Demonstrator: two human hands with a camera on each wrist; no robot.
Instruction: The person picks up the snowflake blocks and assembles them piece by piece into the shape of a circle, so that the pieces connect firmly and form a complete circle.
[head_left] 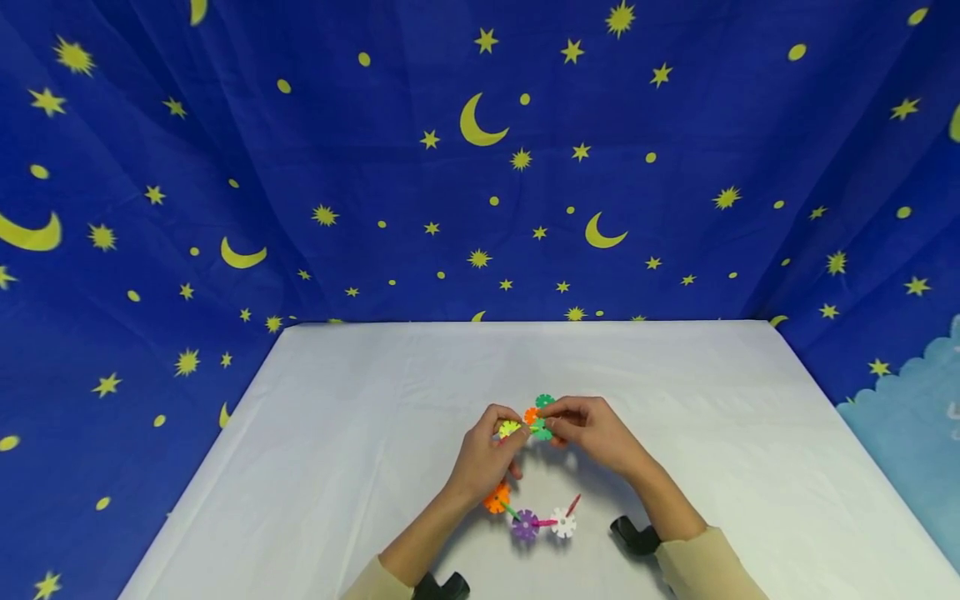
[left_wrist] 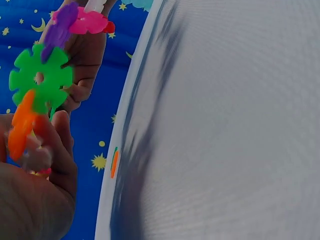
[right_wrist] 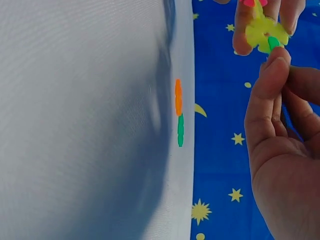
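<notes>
In the head view, my left hand [head_left: 483, 457] pinches a yellow notched snowflake disc [head_left: 509, 429]. My right hand [head_left: 600, 429] pinches a green disc [head_left: 542, 429] at its edge; the right wrist view shows a green edge [right_wrist: 273, 44] meeting the yellow disc [right_wrist: 266, 33]. From the left hand hangs a curved chain: an orange disc [head_left: 497, 499], a green disc [left_wrist: 42, 75], a purple disc [head_left: 525, 525], a pink disc [left_wrist: 89, 21], a white disc [head_left: 563, 523] and a pinkish-red disc [head_left: 573, 505] at the end. Fingers hide the links near the left palm.
Loose on the white-covered table [head_left: 337, 433], just beyond the hands, lie an orange disc [right_wrist: 178, 97] and a green disc [right_wrist: 180, 131]. Black devices [head_left: 636, 535] sit at both wrists. Blue cloth [head_left: 390, 167] with yellow stars and moons surrounds the table's back and sides.
</notes>
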